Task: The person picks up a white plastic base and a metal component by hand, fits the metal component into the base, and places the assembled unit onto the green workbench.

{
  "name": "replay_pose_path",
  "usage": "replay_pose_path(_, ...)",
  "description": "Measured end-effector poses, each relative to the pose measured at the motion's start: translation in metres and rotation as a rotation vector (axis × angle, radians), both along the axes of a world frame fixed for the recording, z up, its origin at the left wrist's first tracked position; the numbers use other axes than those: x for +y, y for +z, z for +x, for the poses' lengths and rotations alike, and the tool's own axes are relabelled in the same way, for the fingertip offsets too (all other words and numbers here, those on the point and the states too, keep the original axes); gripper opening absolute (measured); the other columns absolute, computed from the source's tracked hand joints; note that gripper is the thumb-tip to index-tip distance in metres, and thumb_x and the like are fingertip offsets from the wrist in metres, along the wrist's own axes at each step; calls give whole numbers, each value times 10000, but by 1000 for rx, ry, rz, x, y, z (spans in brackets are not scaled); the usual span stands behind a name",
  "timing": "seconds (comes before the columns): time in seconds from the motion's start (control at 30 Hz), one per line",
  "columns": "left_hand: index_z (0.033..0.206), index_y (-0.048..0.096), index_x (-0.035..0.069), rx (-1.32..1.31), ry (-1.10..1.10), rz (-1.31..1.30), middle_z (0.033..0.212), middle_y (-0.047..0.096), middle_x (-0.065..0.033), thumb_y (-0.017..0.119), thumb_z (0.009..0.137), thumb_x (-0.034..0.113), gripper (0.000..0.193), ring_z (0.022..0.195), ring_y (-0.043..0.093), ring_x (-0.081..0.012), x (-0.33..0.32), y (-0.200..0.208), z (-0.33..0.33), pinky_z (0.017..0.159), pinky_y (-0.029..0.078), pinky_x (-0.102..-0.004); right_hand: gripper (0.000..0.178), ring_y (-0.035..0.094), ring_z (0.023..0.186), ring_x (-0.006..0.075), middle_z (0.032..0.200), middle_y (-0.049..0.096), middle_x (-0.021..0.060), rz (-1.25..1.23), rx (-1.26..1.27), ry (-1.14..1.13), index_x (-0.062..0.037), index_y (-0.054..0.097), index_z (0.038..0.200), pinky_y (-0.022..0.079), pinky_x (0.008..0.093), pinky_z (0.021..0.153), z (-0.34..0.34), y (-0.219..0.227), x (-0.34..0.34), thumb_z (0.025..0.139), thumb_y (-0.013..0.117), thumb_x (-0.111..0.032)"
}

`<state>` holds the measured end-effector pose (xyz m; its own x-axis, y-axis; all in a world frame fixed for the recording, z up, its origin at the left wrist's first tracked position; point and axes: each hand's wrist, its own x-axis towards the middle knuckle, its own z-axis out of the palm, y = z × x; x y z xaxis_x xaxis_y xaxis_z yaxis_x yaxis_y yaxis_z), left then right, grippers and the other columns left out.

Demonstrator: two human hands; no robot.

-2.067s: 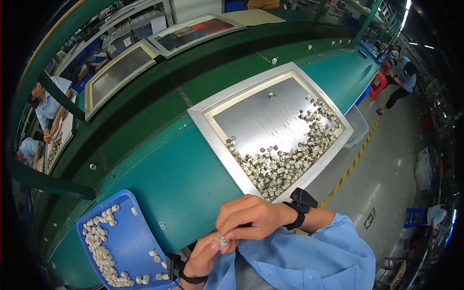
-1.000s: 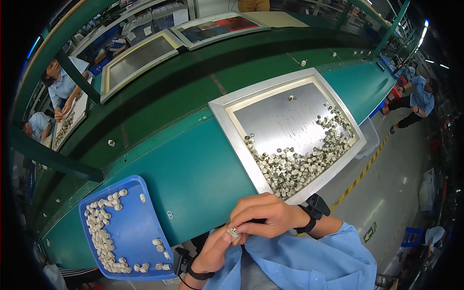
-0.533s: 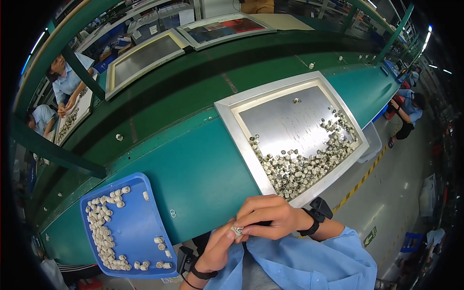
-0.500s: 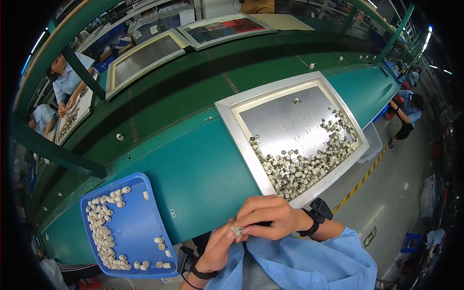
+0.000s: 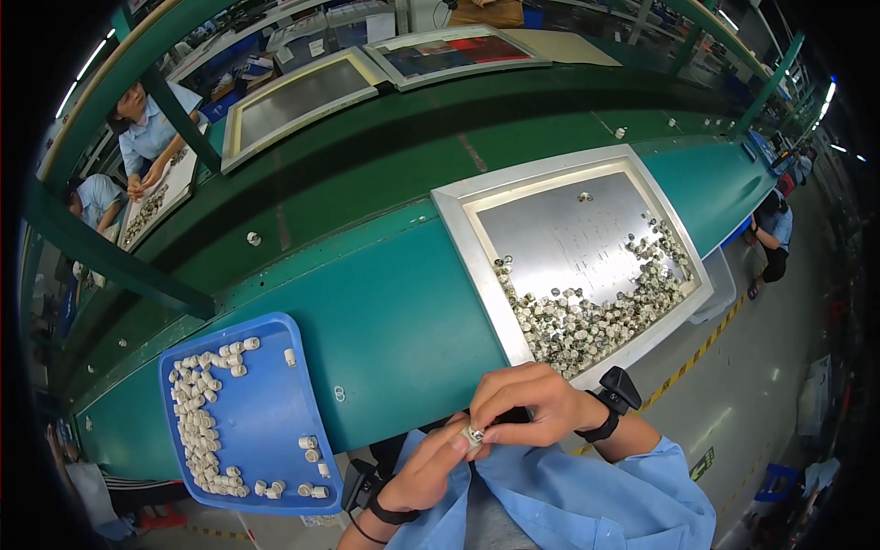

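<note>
In front of my body, at the near edge of the bench, my left hand [image 5: 434, 469] pinches a small white cylindrical part [image 5: 473, 436] with metallic detail on its upper end. From the right, my right hand [image 5: 530, 403] has its thumb and fingertips closed at the top of that same part, hiding some of it. A blue tray [image 5: 261, 417] lies to the left, with many white cylindrical parts gathered along its left side and a few at its right. Beyond my right hand, a silver metal frame [image 5: 469, 266] holds a heap of small metal-and-white pieces.
Two thin white rings [image 5: 339, 393] lie on the green bench [image 5: 394, 321] beside the tray. Across the dark green conveyor stand more framed panels [image 5: 302, 101]. A green post [image 5: 119, 257] rises at the left. Co-workers [image 5: 151, 137] sit at the far left and far right.
The whole view has shifted slightly, so the bench things appear farther right. Both hands stay together at the white part, with only small finger movement.
</note>
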<state>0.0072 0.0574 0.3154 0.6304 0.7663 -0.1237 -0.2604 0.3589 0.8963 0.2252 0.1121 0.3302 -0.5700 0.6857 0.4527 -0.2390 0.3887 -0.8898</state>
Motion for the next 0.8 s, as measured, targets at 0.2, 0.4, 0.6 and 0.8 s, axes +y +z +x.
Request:
replay_pose_path(0.2, 973, 529, 7, 92, -108, 205, 938, 505, -59, 305, 1089, 375, 446, 858, 436, -169, 4, 1, -14, 809, 376, -309, 146, 691, 832, 246, 938, 715, 170, -205, 28, 80, 57, 737, 961, 547, 323, 718, -8, -2, -1, 818, 756, 78)
replay_pose_path(0.4, 922, 507, 21, 101, -145, 203, 945, 497, -54, 303, 1091, 392, 455, 847, 431, -161, 3, 3, -23, 804, 377, -294, 143, 693, 827, 245, 938, 719, 177, -267, 19, 93, 60, 750, 955, 547, 318, 720, -17, -2, -4, 814, 753, 84)
replay_pose_path(0.6, 984, 527, 21, -3, -58, 91, 873, 456, -26, 304, 1102, 316, 388, 826, 387, -160, -6, 0, -29, 789, 352, -315, 146, 695, 795, 240, 933, 715, 166, -105, 1, -47, 44, 732, 963, 552, 312, 694, -32, -7, -16, 820, 748, 67)
replay_pose_path(0.8, 1028, 538, 15, -91, 22, -22, 887, 459, -10, 306, 1105, 325, 395, 817, 373, -133, -19, -7, -30, 762, 341, -291, 116, 686, 753, 235, 886, 705, 159, 52, 5, -127, 47, 703, 906, 550, 319, 662, -43, -6, -18, 802, 754, 41)
